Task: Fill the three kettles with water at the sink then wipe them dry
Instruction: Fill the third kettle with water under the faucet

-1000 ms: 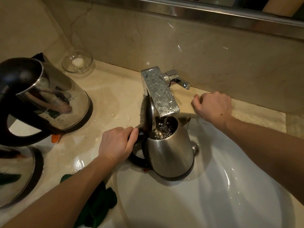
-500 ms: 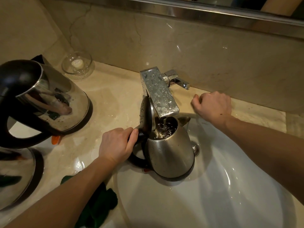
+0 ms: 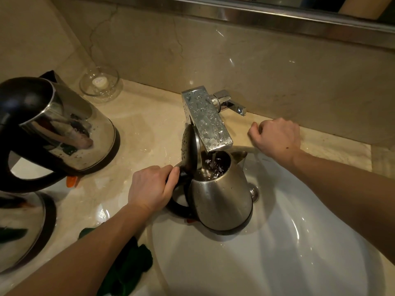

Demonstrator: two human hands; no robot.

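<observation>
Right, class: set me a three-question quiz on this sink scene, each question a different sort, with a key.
1. True or false: the lid of the kettle under the tap is shut.
2. Which hand holds that kettle's handle? A) left hand B) right hand C) neither
3. Fill in: the green cloth lies on the ___, left of the basin.

Key: 1 false, the lid is up and water runs in; 2 A; 3 counter.

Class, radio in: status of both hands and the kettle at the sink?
Left hand gripping steel kettle handle, lid open under running chrome tap. Right hand fisted on counter, holding nothing. Nothing in the way.
</observation>
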